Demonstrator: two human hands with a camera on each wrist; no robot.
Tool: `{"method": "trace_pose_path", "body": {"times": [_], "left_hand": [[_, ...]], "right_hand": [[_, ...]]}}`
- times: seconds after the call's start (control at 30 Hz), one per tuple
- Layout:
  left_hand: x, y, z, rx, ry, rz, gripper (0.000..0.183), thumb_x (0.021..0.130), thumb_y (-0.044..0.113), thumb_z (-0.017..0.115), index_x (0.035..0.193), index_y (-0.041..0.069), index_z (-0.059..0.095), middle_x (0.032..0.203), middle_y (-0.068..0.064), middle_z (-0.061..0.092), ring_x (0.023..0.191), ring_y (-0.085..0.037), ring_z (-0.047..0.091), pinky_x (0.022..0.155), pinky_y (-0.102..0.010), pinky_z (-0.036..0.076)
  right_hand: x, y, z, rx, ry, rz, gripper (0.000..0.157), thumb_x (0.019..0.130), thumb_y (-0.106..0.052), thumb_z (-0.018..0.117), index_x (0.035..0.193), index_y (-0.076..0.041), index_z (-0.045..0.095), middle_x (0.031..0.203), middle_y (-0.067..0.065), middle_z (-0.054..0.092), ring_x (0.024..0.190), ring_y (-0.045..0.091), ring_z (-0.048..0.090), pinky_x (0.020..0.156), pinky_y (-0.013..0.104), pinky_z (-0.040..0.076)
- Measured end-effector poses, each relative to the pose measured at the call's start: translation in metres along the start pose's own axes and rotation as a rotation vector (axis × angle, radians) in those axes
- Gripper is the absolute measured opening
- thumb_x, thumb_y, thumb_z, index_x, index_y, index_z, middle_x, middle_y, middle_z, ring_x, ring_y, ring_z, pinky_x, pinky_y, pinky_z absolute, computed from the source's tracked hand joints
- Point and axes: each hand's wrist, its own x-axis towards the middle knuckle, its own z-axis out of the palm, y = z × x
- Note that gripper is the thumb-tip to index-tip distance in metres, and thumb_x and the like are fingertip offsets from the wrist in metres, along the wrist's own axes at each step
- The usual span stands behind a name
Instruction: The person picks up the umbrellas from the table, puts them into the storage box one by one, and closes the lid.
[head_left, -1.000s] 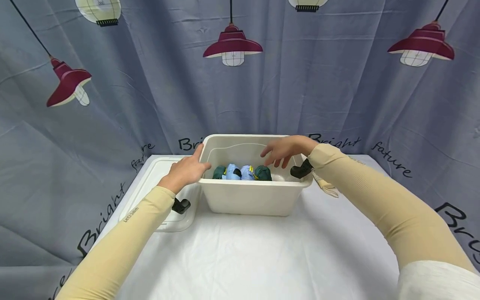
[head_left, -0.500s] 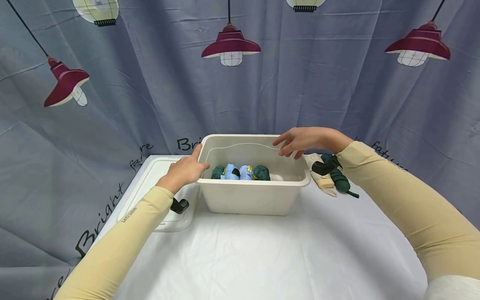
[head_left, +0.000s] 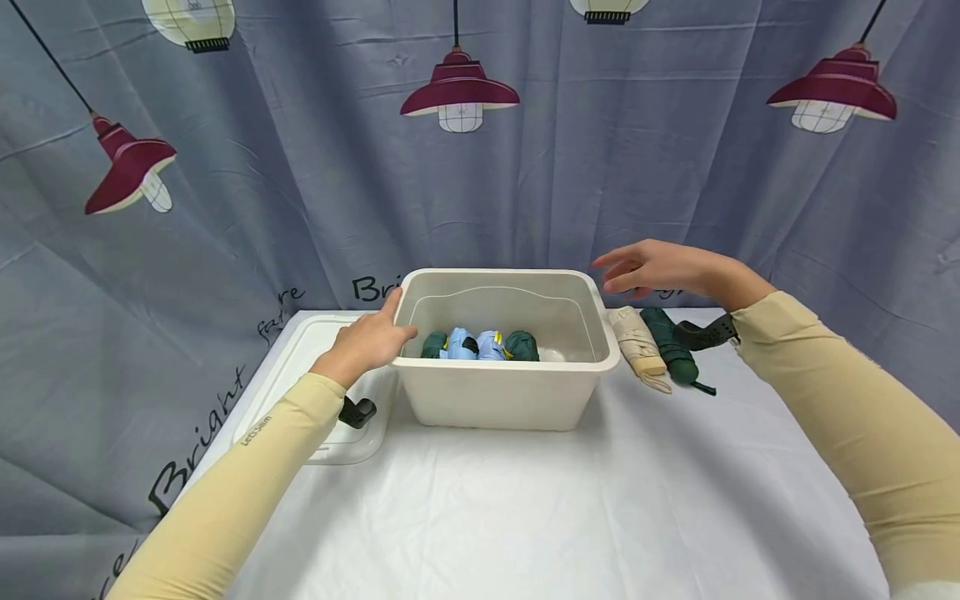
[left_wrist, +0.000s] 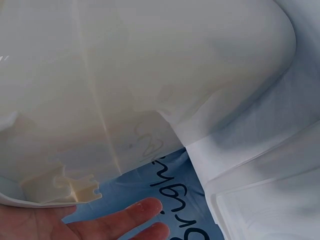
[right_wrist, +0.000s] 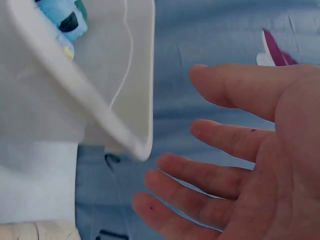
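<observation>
A white plastic storage bin stands on the table with its top uncovered. Inside lie dark green bundles and light blue bundles of rolled fabric, side by side. My left hand touches the bin's left rim with fingers extended; in the left wrist view its fingers reach along the outside below the rim. Off the bin's right back corner, my right hand hovers with nothing in it, fingers spread and slightly bent in the right wrist view. Below it lie a beige bundle and a dark green strapped bundle.
A white lid lies flat to the left of the bin, partly under my left arm. White cloth covers the table. Behind hangs a grey-blue curtain printed with lamps.
My right hand has moved from over the bin's inside out past its right rim, uncovering the beige and dark green bundles on the table. The left hand stays at the left rim.
</observation>
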Motion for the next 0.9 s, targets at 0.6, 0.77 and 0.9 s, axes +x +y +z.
{"method": "trace_pose_path", "body": {"times": [0.6,0.77,0.9], "left_hand": [[0.0,0.0,0.001,0.0,0.004,-0.001,0.082,0.096,0.051,0.041,0.164,0.027,0.001,0.139,-0.018,0.06,0.123,-0.037,0.059,0.098,-0.061,0.042],[0.0,0.0,0.0,-0.002,0.005,-0.002,0.082,0.096,0.052,0.041,0.164,0.028,0.001,0.143,-0.019,0.056,0.126,-0.037,0.057,0.1,-0.062,0.04],[0.0,0.0,0.001,-0.001,0.003,-0.005,0.083,0.096,0.052,0.041,0.164,0.029,-0.001,0.146,-0.019,0.054,0.128,-0.038,0.056,0.102,-0.062,0.038]], "right_hand": [[0.007,0.082,0.001,0.046,0.075,0.106,0.074,0.1,-0.038,0.061,0.158,-0.005,0.029,0.152,0.031,0.041,0.135,0.048,0.046,0.1,0.058,0.048],[0.011,0.104,0.003,0.081,0.076,0.138,0.077,0.101,-0.038,0.06,0.159,-0.004,0.024,0.152,0.032,0.039,0.136,0.049,0.043,0.103,0.061,0.045],[0.015,0.121,0.007,0.106,0.076,0.17,0.081,0.1,-0.039,0.061,0.16,-0.003,0.02,0.154,0.034,0.035,0.138,0.051,0.04,0.104,0.063,0.042]]}}
